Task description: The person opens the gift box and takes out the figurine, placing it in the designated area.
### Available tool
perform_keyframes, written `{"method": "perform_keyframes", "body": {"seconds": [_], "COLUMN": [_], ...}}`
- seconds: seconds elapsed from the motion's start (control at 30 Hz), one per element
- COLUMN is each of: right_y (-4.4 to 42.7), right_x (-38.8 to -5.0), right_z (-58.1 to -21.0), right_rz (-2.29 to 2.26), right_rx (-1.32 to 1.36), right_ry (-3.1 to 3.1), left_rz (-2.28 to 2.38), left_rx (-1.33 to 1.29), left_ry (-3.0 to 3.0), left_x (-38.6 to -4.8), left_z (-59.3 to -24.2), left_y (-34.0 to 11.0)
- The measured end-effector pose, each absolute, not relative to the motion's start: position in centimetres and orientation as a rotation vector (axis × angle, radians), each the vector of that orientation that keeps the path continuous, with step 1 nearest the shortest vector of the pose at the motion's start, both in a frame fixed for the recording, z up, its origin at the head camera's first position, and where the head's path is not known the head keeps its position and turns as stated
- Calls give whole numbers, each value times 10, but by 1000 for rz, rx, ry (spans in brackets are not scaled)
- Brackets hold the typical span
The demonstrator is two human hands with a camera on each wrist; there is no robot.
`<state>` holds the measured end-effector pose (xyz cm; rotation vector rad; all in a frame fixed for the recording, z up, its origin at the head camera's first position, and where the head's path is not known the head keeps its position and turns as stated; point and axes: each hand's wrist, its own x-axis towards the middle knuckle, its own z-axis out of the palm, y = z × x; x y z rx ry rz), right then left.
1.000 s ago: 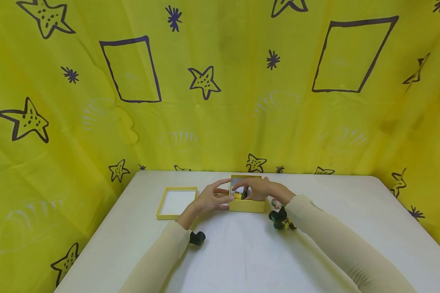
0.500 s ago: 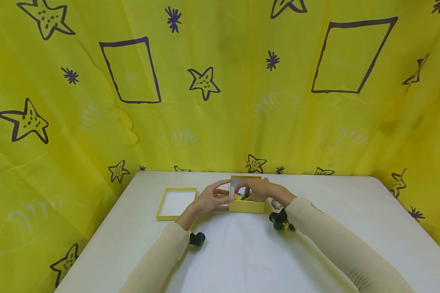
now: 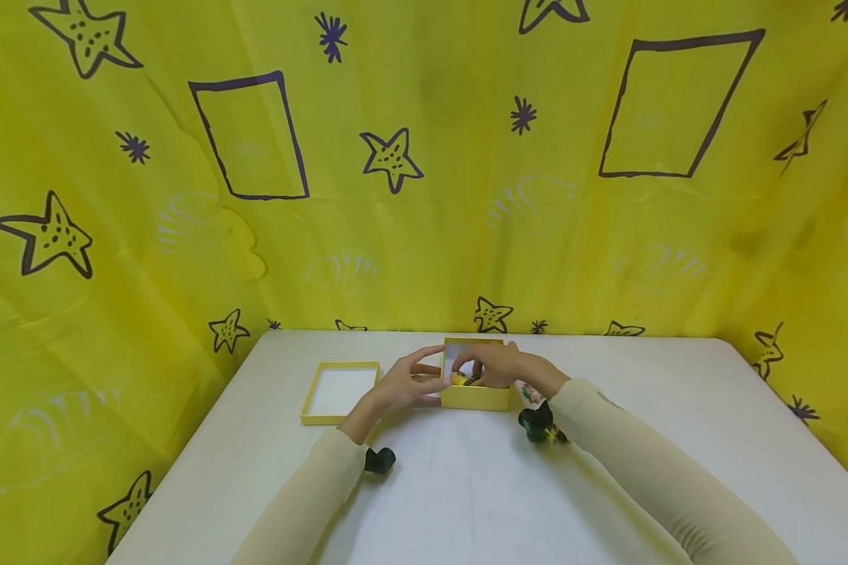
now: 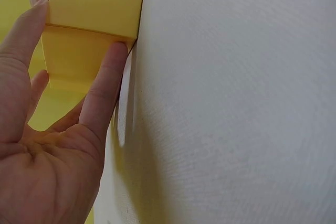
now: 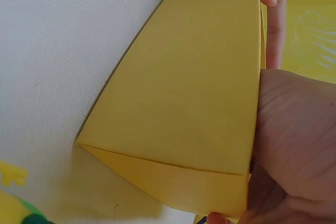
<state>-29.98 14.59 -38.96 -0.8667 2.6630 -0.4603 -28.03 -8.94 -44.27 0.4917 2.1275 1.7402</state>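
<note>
A yellow box (image 3: 475,399) stands uncovered on the white table, its inside pale. My left hand (image 3: 404,382) rests against the box's left side; in the left wrist view its fingers (image 4: 107,80) are fairly straight, with tips touching the corners. My right hand (image 3: 498,365) reaches into the box from the right, fingers bent down around a small yellow and dark object (image 3: 459,379). What kind of object it is cannot be made out. From the right wrist view, the box wall (image 5: 178,87) hides those fingertips.
Left of the box lies its shallow yellow lid (image 3: 321,420), white inside up. Beside the right wrist are a pink flowery item (image 3: 532,392) and a yellow-green toy (image 5: 18,211), both partly seen. A yellow curtain (image 3: 424,235) hangs behind the table.
My right fingers have gone slightly lower into the box, and the small yellow and dark object has sunk with them. My left hand and the lid have stayed put.
</note>
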Motion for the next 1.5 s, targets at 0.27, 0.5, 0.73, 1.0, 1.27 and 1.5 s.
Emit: {"method": "perform_keyframes", "body": {"seconds": [0.27,0.5,0.73,1.0,1.27,1.5], "right_y": [146,149,154,161,168,172], "right_x": [-299,-301,-302,-301,-297,-292], "right_z": [-388,-391,-391,-384,-375,-366], "right_rz": [-478,-513,-517,-534,-695,-757], "right_rx": [-857,-866,-897,-939,-1020,-1040], "right_ry": [2662,2682,2719,2768,2739,2793], "left_rz": [1744,1751,1737,1743,1741,1726], "left_rx": [481,477,483,481,482,481], "left_ry": [2127,2110,2118,2113,2110,2128], "left_x": [-280,-280,-280,-278,-279,-280], "left_z": [-441,-441,-441,-439,-440,-442], "left_y": [-89,-89,-90,-89,-90,-90]}}
